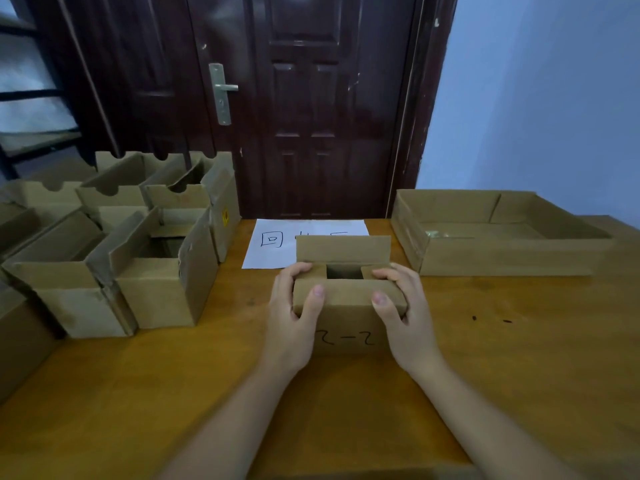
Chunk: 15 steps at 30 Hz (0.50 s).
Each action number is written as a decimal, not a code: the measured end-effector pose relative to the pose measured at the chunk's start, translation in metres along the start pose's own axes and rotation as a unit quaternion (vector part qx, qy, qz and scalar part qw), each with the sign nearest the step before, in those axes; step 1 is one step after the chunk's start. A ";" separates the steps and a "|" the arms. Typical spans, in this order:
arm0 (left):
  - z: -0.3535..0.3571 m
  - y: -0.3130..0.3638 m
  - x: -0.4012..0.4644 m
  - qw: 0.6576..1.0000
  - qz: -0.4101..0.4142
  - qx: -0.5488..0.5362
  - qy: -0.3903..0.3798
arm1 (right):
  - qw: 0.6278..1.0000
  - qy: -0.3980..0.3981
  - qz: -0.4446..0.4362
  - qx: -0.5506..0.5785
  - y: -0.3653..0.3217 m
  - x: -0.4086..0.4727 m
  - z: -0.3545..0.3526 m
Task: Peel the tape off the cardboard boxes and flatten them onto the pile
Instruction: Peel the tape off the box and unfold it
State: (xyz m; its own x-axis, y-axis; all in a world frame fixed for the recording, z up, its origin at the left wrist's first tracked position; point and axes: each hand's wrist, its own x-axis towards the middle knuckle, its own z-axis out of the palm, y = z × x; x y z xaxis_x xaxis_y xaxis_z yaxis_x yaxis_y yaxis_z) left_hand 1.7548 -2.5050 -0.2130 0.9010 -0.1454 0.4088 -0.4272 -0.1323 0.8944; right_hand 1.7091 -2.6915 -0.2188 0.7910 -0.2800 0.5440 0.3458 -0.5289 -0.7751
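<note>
A small cardboard box (346,327) with "2-2" written on its front stands on the wooden table (173,375) right in front of me. Its far flap stands up, the two side flaps are folded in, and a dark opening shows between them. My left hand (294,306) grips the box's left end, thumb on the bent near flap. My right hand (401,306) grips the right end the same way. No tape is visible on it.
Several open cardboard boxes (138,258) crowd the table's left side. A large shallow cardboard tray (502,258) sits at the right. A white sheet (273,244) with handwriting lies behind the small box. A dark door (304,98) stands beyond the table.
</note>
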 end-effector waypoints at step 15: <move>-0.008 0.002 -0.009 0.999 -0.012 -0.003 -0.034 | 0.998 0.001 -0.021 0.053 -0.003 0.001 0.003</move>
State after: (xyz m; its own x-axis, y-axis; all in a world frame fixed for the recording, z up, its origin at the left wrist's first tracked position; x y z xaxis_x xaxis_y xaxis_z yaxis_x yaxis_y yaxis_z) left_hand 1.7471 -2.4958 -0.2136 0.9034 -0.2086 0.3746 -0.4052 -0.1297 0.9050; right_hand 1.7106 -2.6877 -0.2172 0.7735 -0.2613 0.5775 0.4303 -0.4525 -0.7811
